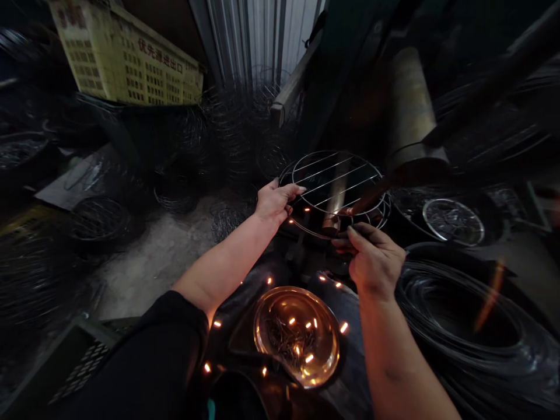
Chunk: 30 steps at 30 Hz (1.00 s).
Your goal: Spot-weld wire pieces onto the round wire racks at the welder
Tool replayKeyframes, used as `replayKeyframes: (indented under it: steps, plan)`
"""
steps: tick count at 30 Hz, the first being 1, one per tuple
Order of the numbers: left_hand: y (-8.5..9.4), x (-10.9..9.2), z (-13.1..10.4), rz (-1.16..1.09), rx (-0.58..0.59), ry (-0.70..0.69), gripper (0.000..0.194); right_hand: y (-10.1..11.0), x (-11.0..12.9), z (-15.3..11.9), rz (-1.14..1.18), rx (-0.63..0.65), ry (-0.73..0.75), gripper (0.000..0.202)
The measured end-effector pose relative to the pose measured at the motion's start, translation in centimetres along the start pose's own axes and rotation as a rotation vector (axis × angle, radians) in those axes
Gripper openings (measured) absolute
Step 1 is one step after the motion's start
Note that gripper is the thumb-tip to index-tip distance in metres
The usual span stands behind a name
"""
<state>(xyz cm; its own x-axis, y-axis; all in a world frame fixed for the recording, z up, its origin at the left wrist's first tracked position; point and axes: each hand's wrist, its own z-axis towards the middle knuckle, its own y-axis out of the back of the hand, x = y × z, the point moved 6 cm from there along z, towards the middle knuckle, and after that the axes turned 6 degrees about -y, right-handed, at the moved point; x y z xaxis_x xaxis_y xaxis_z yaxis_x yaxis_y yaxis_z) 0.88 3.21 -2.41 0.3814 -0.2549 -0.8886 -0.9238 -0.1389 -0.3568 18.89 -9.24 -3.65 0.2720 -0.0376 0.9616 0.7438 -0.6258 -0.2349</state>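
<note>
Past the bowl point(321, 318), our right hand point(377, 256) — the nearer one — curled at the round wire rack's point(324, 182) near edge, its hold unclear; our left hand point(275, 203) pinched the left rim, the rack just ahead, widest crosswise.

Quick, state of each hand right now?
Left hand: closed, holding the round silver metal wire rack.
Right hand: fingers curled at its near rim; exact grip can't be told.
</note>
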Motion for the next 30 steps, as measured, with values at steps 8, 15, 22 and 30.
replayKeyframes:
  steps: [8, 15, 22, 30]
  plan:
    - [-0.4, -1.8, 4.0, 0.049, 0.139, 0.018, 0.026, 1.2, -2.0, -9.8, -0.875, 0.347, 0.401, 0.020]
    - [0.7, -1.3, 4.0, 0.071, 0.084, 0.079, 0.037, 1.3, -12.4, -17.6, -1.735, 1.116, -0.162, 0.032]
    - [3.2, 0.5, -1.8, -0.114, -0.002, 0.006, 0.041, 2.3, -11.1, -16.7, -1.547, 1.070, -0.183, 0.038]
    - [1.9, 1.8, -4.1, -0.177, -0.007, -0.048, 0.053, 4.7, -1.4, -9.6, -0.638, 0.311, 0.030, 0.023]
